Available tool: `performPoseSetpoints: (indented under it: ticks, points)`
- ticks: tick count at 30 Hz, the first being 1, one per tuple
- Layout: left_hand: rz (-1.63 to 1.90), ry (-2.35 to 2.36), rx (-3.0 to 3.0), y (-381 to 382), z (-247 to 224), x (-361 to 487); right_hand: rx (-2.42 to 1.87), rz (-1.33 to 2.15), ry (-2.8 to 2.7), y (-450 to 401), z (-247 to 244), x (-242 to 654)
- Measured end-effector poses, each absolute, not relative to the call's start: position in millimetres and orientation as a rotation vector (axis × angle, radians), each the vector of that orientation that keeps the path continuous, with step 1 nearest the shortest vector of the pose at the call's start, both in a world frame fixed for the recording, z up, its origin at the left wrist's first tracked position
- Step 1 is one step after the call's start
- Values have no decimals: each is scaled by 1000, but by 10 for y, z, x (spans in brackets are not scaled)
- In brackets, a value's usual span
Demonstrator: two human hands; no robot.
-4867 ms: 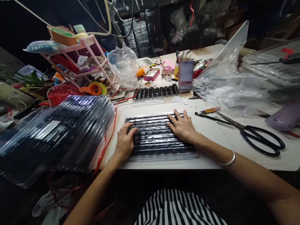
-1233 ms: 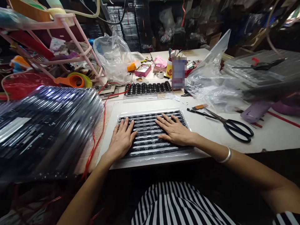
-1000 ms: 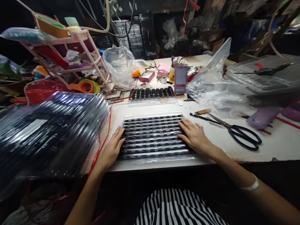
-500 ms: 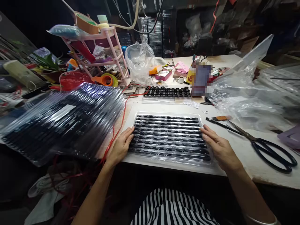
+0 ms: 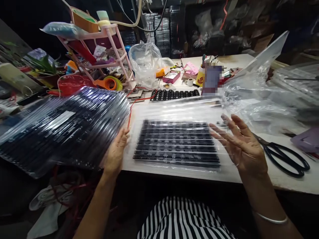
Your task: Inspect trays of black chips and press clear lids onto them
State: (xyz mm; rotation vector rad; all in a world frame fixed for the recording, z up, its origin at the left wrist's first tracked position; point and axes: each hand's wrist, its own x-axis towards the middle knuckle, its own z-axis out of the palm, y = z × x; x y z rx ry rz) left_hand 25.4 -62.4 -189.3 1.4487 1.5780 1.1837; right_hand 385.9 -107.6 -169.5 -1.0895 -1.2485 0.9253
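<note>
A clear ribbed plastic tray hangs tilted and blurred above rows of black parts on the white table. My left hand grips the tray's left edge, fingers pressed together. At the right edge my right hand holds the tray between its fingers, which are partly seen through the plastic and smeared by motion. The black parts show through the tray; whether they lie in another tray beneath is hard to see.
A stack of filled trays lies to the left, beside a red cord. Large black scissors lie right. Behind are another black parts tray, a pink rack and plastic bags.
The clear tray has come up off the black parts and moved away from my body. Both hands have moved outward and up with it, and the view has shifted slightly.
</note>
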Motion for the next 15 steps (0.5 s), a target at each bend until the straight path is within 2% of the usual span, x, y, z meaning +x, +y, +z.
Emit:
performPoseSetpoints:
  ticks: [5, 9, 15]
  points:
    - [1214, 1292, 1101, -781, -1493, 342, -1178, 740, -1253, -972, -1538, 3903]
    - [1553, 1432, 1027, -804, -1310, 371, -1310, 584, -1137, -999, -1764, 4015]
    - [1641, 1404, 942, -681, -1261, 358, -1471, 442, -1303, -1190, -2048, 4028]
